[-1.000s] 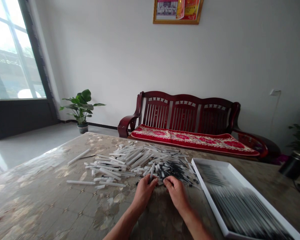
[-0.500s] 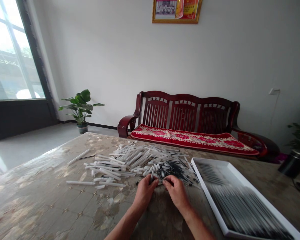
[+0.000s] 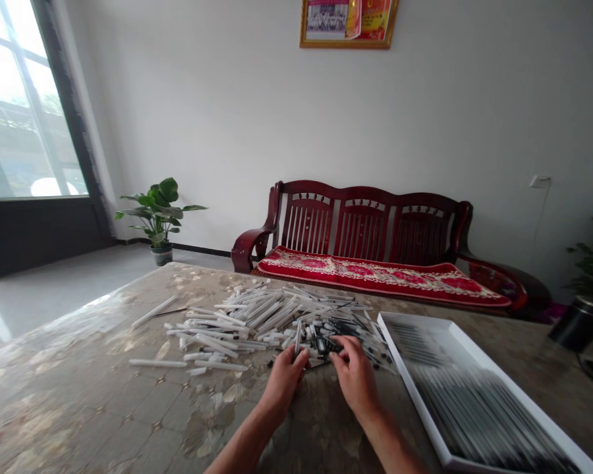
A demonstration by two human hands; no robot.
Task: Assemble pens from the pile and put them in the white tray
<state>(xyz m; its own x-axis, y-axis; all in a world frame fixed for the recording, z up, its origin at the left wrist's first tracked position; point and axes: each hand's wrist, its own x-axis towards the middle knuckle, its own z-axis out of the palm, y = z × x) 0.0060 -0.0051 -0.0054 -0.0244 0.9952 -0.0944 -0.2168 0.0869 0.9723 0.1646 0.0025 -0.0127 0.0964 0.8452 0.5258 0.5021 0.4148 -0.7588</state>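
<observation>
My left hand is closed around a whitish pen barrel that stands tilted up between thumb and fingers. Apart from it, to the right, my right hand has its fingers curled together at the near edge of a heap of small black pen parts. What its fingertips pinch, if anything, is too small to make out. A thin dark stick lies on the table between the hands. Beyond my left hand spreads a loose pile of white pen barrels.
A white shallow box with rows of thin dark sticks, blurred under a clear cover, stands at the right. The table has a patterned clear covering. A wooden bench stands behind it. Potted plants are at the left and far right.
My right hand has moved slightly right and away from my left hand, with its fingers now at the black parts. My left hand keeps the pen barrel in nearly the same place.
</observation>
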